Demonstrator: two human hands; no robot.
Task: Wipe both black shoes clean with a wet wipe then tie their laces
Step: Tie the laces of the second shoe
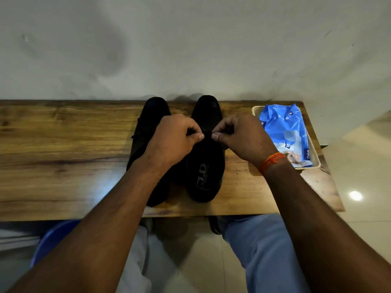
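Left hand (177,138) and right hand (239,136) each pinch the lace (208,132) over the right shoe (206,166), fingers (197,136) closed to tension the knot.

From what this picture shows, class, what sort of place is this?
Probably a plain indoor room, perhaps a home: a wooden table against a scuffed white wall, over a glossy tiled floor.

Head-worn view, facing down, close over wooden table (63,144)
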